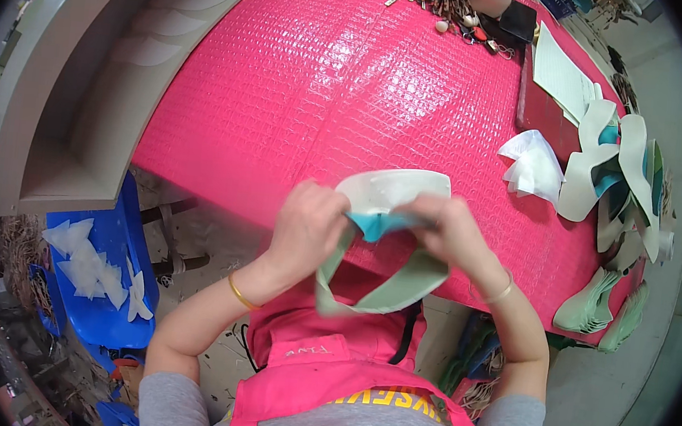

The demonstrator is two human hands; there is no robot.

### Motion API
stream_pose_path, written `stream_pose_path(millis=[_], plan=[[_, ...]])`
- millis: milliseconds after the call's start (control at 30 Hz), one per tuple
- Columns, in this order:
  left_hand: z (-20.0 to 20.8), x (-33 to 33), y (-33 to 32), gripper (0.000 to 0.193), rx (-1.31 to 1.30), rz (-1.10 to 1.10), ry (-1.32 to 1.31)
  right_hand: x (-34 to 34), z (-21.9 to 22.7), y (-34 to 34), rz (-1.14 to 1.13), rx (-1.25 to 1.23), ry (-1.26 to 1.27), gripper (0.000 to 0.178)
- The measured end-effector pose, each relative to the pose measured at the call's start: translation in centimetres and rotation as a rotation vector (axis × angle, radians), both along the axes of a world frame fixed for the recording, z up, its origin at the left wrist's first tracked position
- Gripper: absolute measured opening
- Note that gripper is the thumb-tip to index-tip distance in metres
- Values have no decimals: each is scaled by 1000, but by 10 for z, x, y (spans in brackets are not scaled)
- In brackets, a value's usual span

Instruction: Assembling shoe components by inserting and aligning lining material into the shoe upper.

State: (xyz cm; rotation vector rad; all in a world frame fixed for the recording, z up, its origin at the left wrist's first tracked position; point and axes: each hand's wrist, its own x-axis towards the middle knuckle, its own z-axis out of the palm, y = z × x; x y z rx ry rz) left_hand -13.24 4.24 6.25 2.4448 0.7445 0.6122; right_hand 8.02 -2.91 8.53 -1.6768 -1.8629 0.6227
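In front of me, over the table's near edge, I hold what looks like a shoe upper (386,299), a looped piece with a white upper part, a pale green band and a teal lining in the middle. My left hand (310,220) is closed on its left side at the teal part, knuckles up. On the other side my right hand (455,236) pinches the same piece where white and teal meet. The green band hangs down in a loop below both hands. Motion smears the hands a little, and their fingertips are partly hidden.
The pink-covered table (269,107) stretches ahead. A grey shelf trough (49,177) borders its left; a blue chair (114,306) with white pieces stands below. Along the right lie white and teal uppers (583,183), a white piece (533,166), green stacks (586,306) and paper (560,74).
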Motion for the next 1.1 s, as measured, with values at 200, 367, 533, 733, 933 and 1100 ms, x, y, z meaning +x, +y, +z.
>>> stream_pose_path(millis=[200,367,533,733,933,1100], plan=[[27,-4,-32,22,124,-389,-166,13,-19,22,-183,-96,430,19],[-14,-28,-17,21,-733,-437,-334,46,-12,39,-450,-296,855,17],[-23,-12,-59,19,-574,-190,-278,63,-17,33,-323,-379,446,20],[-7,11,-63,14,-309,-49,-206,13,26,38,143,53,-300,39],[-9,25,-74,37,-79,33,85,-9,5,78,468,-407,-316,21],[-15,26,-77,37,-38,62,99,-11,6,84,530,-430,-284,17]])
